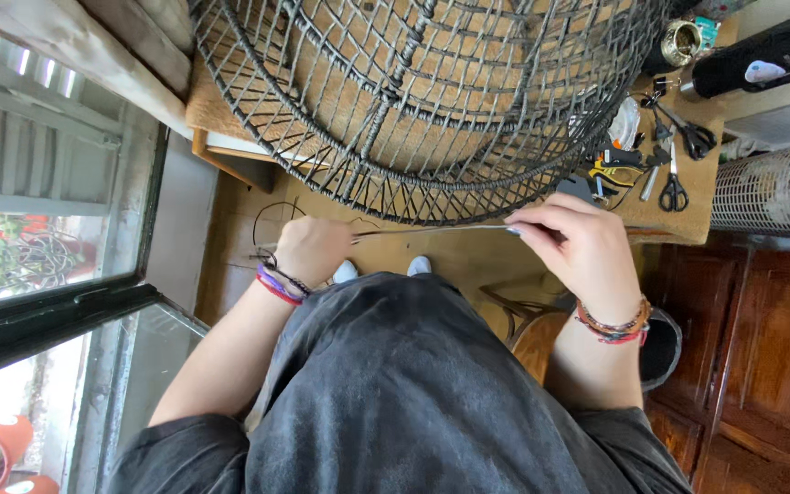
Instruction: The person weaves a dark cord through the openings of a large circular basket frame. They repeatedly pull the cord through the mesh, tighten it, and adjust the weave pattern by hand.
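A large round woven frame of dark wire and cord (422, 101) fills the top of the view, resting on a wooden table (688, 220). Just below its near rim, my left hand (313, 249) and my right hand (573, 247) pinch the two ends of a thin pale strand (432, 230) stretched level between them. Both wrists wear coloured bracelets. A loose dark loop of wire (272, 215) curls beside my left hand. My dark grey garment covers the lower view, with two pale shoe tips showing beneath the strand.
Scissors (674, 187), pliers (692, 133), yellow-handled cutters (616, 172) and a brass spool (683, 41) lie on the table's right end. A white mesh heater (774, 187) and dark wooden cabinets (752, 366) stand at right. A window (48, 238) with potted plants is at left.
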